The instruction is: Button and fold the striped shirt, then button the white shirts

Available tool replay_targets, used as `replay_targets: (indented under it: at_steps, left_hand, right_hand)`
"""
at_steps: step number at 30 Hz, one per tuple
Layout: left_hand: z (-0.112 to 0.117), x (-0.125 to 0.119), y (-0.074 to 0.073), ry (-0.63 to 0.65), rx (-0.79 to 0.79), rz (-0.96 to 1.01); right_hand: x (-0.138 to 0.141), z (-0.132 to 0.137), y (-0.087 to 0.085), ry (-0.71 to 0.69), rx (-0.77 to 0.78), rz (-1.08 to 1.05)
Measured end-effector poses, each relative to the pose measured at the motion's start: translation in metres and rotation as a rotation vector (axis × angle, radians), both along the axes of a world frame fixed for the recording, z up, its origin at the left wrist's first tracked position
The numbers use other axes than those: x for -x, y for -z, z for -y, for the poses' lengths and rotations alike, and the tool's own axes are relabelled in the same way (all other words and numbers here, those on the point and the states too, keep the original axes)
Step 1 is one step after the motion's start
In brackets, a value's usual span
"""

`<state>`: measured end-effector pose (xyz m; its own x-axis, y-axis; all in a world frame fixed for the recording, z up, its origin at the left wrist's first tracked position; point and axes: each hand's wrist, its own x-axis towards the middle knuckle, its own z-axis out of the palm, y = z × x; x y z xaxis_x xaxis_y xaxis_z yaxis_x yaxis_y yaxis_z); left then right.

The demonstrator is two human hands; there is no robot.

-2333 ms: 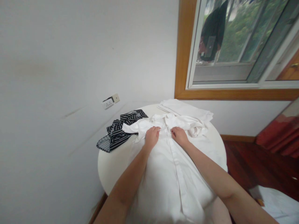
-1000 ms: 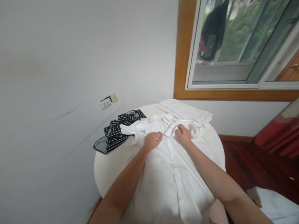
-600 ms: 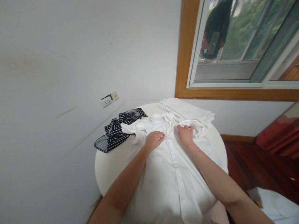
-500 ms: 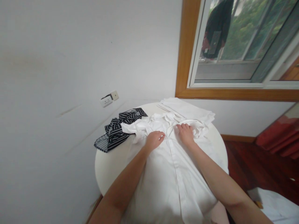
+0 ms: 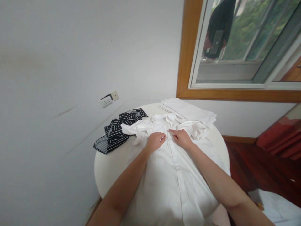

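Note:
A white button-up shirt (image 5: 174, 182) lies front-up on a round white table (image 5: 110, 166), its collar at the far end. My left hand (image 5: 155, 140) rests on the shirt just left of the button placket, fingers curled on the cloth near the top. My right hand (image 5: 181, 137) lies just right of the placket below the collar, fingers pinched on the fabric edge. The two hands almost meet at the placket.
A black and white striped garment (image 5: 117, 130) lies crumpled at the table's left edge. A folded white cloth (image 5: 188, 110) sits at the far side by the wall. A wall socket (image 5: 108, 98) is to the left, a wooden-framed window (image 5: 185, 62) above, and dark wood floor to the right.
My right hand has drawn back from the collar toward the placket, closer to my left hand. The left hand has stayed almost in place.

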<state>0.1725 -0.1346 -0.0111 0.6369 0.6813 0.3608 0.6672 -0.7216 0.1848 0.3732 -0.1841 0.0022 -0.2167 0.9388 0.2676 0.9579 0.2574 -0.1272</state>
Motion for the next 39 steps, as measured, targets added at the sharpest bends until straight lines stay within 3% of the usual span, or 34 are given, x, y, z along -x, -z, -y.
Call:
replay_targets:
  at_steps: [9, 17, 23, 29, 34, 39]
  left_hand:
    - [-0.002, -0.001, 0.002, 0.008, 0.007, 0.005]
    - [0.008, -0.008, -0.007, -0.043, -0.039, 0.052]
    - [0.010, -0.020, 0.000, 0.011, 0.050, 0.117]
    - [0.006, -0.020, 0.007, 0.028, 0.064, 0.145]
    - [0.007, -0.022, 0.006, -0.013, 0.053, 0.090]
    - [0.003, -0.020, 0.004, 0.039, 0.072, 0.101]
  right_hand:
    - [0.014, -0.003, 0.001, -0.034, 0.077, 0.118]
    - [0.008, -0.007, 0.010, 0.024, 0.035, -0.010]
    - [0.004, -0.007, 0.011, 0.018, 0.017, -0.164]
    - [0.006, -0.007, 0.012, 0.045, 0.001, -0.147]
    - [0.008, -0.006, 0.013, 0.059, 0.007, -0.119]
    - [0.011, -0.004, 0.009, 0.105, 0.036, -0.127]
